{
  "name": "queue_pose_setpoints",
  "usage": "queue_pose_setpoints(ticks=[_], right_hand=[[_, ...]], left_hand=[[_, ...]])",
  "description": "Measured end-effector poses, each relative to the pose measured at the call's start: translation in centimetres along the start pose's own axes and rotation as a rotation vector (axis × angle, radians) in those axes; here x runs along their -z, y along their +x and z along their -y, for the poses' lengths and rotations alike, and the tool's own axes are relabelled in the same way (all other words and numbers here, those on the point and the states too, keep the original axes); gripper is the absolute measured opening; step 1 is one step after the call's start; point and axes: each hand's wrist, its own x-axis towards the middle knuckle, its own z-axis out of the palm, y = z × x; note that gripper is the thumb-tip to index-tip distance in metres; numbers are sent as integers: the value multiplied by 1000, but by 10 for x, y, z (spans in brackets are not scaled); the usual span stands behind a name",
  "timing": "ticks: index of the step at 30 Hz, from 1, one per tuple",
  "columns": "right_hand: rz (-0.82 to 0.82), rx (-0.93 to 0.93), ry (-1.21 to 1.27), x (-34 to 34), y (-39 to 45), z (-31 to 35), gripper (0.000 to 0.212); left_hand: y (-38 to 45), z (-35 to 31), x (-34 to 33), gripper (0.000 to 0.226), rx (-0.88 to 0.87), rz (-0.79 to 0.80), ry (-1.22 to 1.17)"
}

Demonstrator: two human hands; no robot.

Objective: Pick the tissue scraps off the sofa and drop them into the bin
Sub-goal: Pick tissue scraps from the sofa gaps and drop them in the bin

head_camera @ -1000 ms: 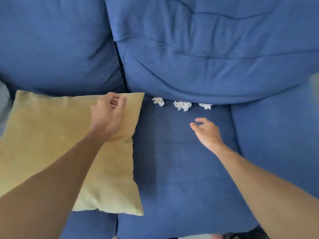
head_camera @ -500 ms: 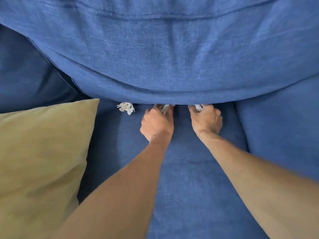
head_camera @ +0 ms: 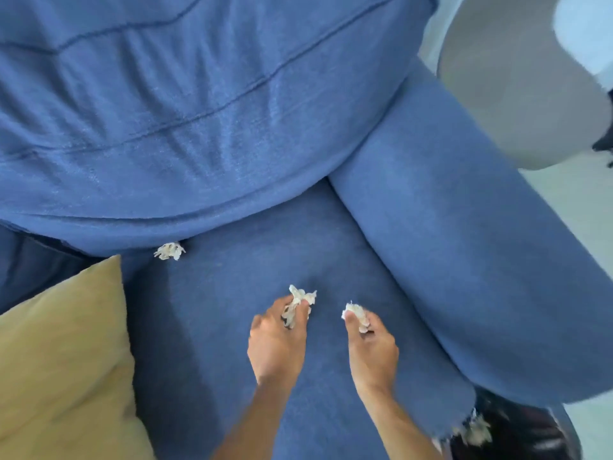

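My left hand pinches a crumpled white tissue scrap above the blue sofa seat. My right hand holds a second white tissue scrap in its fingertips. A third tissue scrap lies on the seat, tucked at the crease under the back cushion, to the upper left of both hands. At the lower right corner a dark bin shows, blurred, with white tissue inside near its rim.
A mustard-yellow pillow rests on the seat at the left. The sofa's blue armrest runs along the right. Beyond it stands a grey rounded chair on a pale floor.
Both hands have pulled back from the crease under the back cushion, each lifting a tissue scrap off the seat. The view has swung right, bringing the armrest and bin into sight.
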Motion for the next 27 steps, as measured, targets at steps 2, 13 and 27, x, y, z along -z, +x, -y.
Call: queue_pose_setpoints(ticks=[2,13,27], right_hand=[[-116,-90,30,43,-21,-34,10],[-493,-444,-69,286,-47,-167,60],[-112,-107,-52,141,-43,-78,29]], left_hand=[[-43,-5,-25,28,-48,111,38],[-238,-48,-188,49,-438,860,227],[-121,-21,-67,29,-136,521,-32]])
